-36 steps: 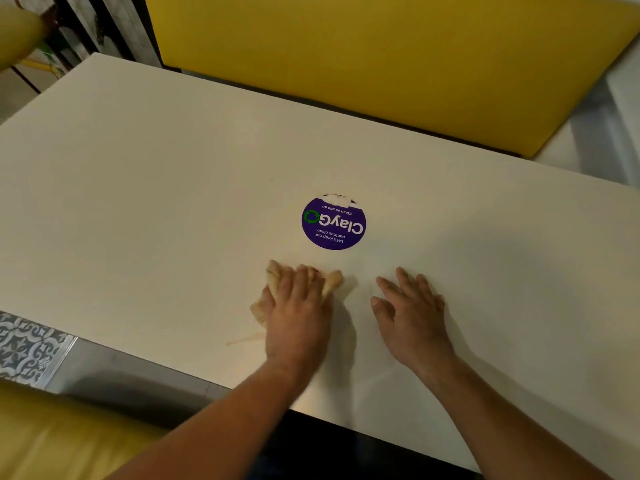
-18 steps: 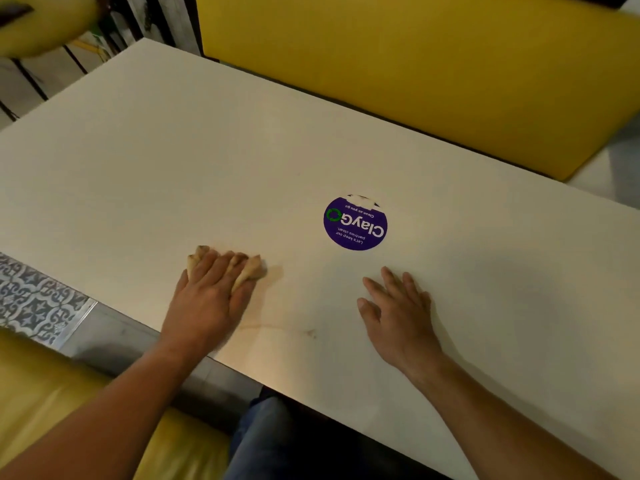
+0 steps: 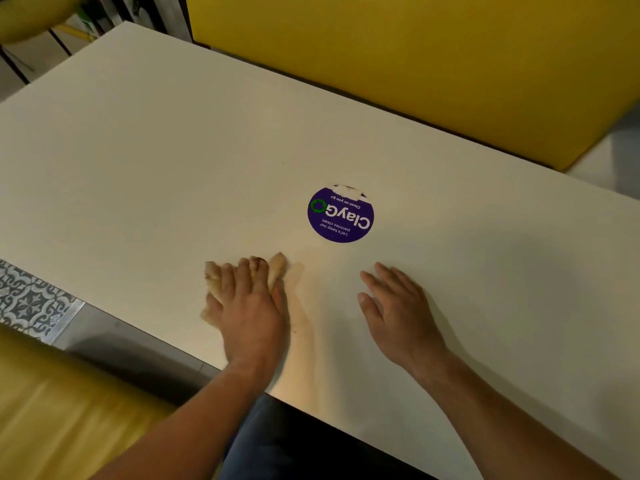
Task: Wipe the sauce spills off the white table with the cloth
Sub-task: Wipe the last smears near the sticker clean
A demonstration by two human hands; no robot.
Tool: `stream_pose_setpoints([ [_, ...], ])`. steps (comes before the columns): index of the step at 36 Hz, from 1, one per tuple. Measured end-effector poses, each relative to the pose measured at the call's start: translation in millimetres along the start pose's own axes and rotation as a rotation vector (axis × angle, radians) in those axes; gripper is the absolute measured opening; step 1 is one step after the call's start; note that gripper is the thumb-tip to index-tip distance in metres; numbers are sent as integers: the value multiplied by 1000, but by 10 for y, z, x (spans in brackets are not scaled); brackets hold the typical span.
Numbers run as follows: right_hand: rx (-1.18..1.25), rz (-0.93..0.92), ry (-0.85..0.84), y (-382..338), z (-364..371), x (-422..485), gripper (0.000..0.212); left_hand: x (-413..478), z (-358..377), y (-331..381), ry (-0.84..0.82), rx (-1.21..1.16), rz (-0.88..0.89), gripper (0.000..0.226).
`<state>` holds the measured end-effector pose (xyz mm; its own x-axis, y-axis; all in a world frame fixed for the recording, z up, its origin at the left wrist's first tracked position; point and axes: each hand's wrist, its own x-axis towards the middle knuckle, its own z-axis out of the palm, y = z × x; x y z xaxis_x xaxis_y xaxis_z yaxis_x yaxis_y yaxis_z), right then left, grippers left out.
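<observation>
A crumpled tan cloth (image 3: 278, 266) lies on the white table (image 3: 156, 161) near its front edge. My left hand (image 3: 251, 306) lies palm down on the cloth and presses it to the table, fingers stretched over it; the cloth's ends stick out past my fingertips and thumb. A faint orange-tan sauce smear (image 3: 302, 327) runs along the table just right of that hand, down toward the front edge. My right hand (image 3: 394, 313) rests flat on the table to the right, fingers spread, holding nothing.
A round purple "ClayGo" sticker (image 3: 341, 216) sits on the table just beyond both hands. A yellow padded bench back (image 3: 415, 64) runs behind the far edge. A yellow seat (image 3: 52, 410) and patterned floor tiles (image 3: 27, 303) lie at lower left.
My left hand slid the cloth left along the front edge, then back right toward the middle. A faint smear now shows beside it. My right hand stayed flat in place.
</observation>
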<state>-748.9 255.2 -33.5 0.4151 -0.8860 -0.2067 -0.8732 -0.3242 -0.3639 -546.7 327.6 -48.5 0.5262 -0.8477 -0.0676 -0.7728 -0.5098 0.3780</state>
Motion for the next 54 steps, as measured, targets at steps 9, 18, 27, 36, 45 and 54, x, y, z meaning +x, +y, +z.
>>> stream_pose_setpoints([
  [9,92,55,98,122,-74,-31,43,-459,306,477,-115,35,477,45],
  [18,-4,100,76,-40,42,8,49,-57,-25,-264,-109,169,833,46],
  [27,-44,132,31,-55,72,-12,48,570,-552,-1217,-38,219,373,53],
  [36,5,124,20,-33,45,-55,48,339,-265,-611,110,47,-41,49],
  [45,38,96,14,12,31,-73,48,-77,23,23,-3,26,109,47],
  [54,154,16,65,0,-6,-181,48,-205,-126,119,-225,-143,270,85],
])
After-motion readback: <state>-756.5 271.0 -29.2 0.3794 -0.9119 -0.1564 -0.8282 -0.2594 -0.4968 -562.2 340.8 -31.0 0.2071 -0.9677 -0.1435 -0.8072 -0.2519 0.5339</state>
